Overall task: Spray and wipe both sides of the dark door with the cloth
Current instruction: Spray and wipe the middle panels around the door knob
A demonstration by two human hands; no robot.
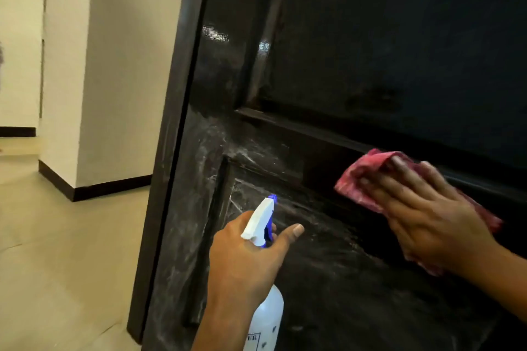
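The dark door [370, 51] stands before us, its lower panel streaked white. Our right hand [430, 216] presses the red cloth [368, 177] flat against it under spread fingers [379, 182], while our left hand [245, 262] grips the spray bottle [266, 319] by its neck, thumb extended.

A glossy dark door [370, 51] streaked with whitish wet film, a soft reddish woven cloth [362, 177], and a translucent white plastic spray bottle [268, 319] are observed.

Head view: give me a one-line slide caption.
Right hand presses a pink cloth on the streaked dark door while left hand aims the spray bottle.
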